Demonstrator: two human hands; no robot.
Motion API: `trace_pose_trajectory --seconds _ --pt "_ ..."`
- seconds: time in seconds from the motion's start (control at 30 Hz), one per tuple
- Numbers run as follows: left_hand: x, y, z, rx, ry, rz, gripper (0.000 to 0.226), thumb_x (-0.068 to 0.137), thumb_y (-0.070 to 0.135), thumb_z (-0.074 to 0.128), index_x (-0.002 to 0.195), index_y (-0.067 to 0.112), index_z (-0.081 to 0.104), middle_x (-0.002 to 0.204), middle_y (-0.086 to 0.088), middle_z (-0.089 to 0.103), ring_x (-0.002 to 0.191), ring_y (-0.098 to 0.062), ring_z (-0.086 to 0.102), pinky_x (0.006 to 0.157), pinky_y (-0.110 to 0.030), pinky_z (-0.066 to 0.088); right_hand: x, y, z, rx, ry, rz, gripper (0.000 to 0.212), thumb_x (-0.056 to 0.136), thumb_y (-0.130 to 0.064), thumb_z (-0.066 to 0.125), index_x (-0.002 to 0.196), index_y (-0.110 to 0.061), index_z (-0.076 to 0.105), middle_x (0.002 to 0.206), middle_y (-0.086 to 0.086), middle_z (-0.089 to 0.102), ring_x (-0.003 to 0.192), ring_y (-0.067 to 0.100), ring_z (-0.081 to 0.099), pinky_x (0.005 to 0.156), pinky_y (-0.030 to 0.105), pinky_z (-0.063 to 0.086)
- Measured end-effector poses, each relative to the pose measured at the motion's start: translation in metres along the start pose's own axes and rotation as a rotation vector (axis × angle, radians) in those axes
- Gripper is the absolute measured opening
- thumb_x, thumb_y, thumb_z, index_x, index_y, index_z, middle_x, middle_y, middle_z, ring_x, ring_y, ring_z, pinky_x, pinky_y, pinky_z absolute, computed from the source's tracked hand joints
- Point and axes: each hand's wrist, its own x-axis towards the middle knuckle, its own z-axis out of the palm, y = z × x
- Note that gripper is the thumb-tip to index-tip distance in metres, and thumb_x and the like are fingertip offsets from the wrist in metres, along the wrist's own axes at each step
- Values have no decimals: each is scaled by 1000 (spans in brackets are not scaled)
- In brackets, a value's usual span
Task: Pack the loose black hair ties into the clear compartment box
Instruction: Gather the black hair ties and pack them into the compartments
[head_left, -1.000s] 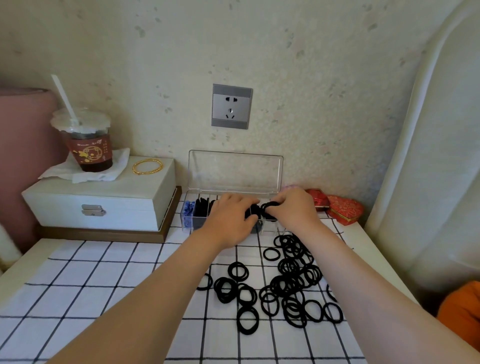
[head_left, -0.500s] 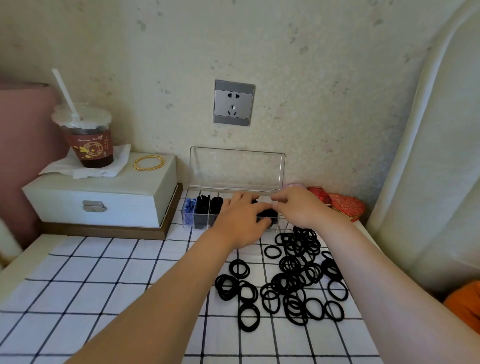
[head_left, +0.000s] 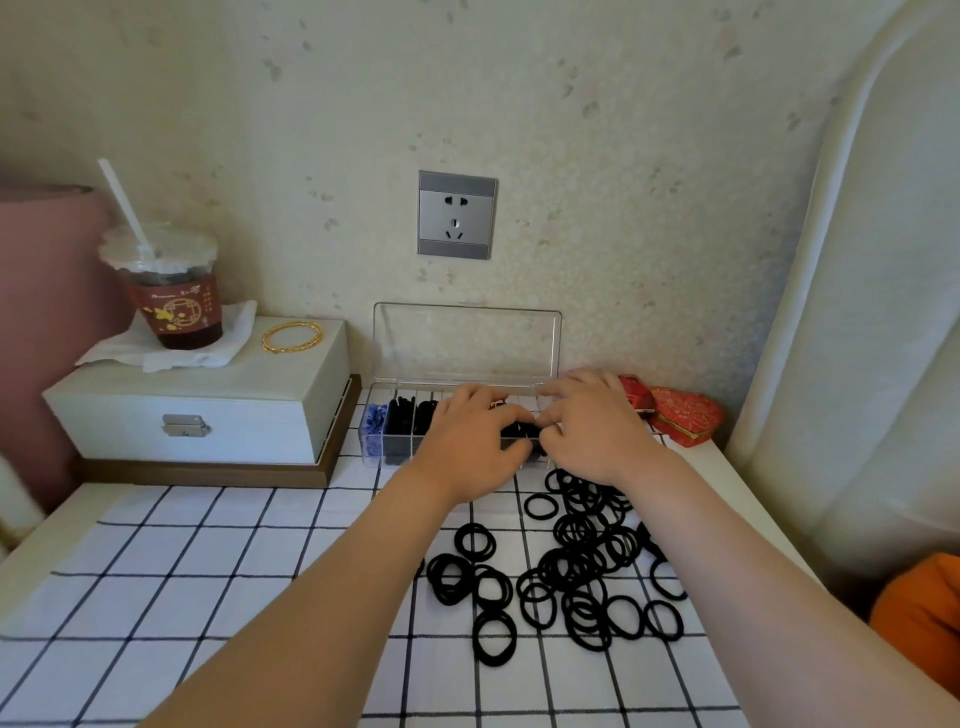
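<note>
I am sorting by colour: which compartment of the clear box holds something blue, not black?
The leftmost compartment of the clear plastic compartment box; its neighbours hold black hair ties.

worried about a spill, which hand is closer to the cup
Left. The left hand sits over the clear box, right of the cup; the right hand lies farther right beside it.

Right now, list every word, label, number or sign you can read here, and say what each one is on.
Nothing here can be quoted.
Drink cup: gold print on its red sleeve, too blurred to read.
Wall socket: no lettering visible.
White box: no lettering visible.
Clear compartment box: no lettering visible.
</note>
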Motion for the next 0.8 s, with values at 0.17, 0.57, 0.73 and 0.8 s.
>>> trace_pose_trajectory --seconds 0.17,0.57,0.73,0.8 --pt "6 9 3 78 -133 -1 40 93 52 49 131 42 57 153 4 33 143 -20 15 115 -42 11 2 7 1 210 75 120 34 92 -20 53 117 -30 73 148 -5 50 140 18 34 116 39 20" --pt "3 -6 2 -94 24 -29 27 87 34 61 113 28 65 122 7 59 119 -17 47 104 -39 36 -2 -10 9 -6 -180 62 43 96 -35 36 131 -39 62 167 1 14 153 23 -1 122 52 -8" --pt "-3 1 -2 -74 38 -7 38 86 32 61 124 27 60 125 5 57 120 -19 45 104 -38 35 -9 -8 -3 212 -51 101 42 93 -25 52 133 -30 61 157 2 35 146 20 25 117 37 16" --pt "-11 5 -6 -53 99 -2 36 86 28 61 122 26 61 120 4 56 115 -18 43 98 -34 36 -17 -10 -7 310 21 105 39 91 -19 54 128 -26 65 145 -2 46 133 15 41 108 31 31"
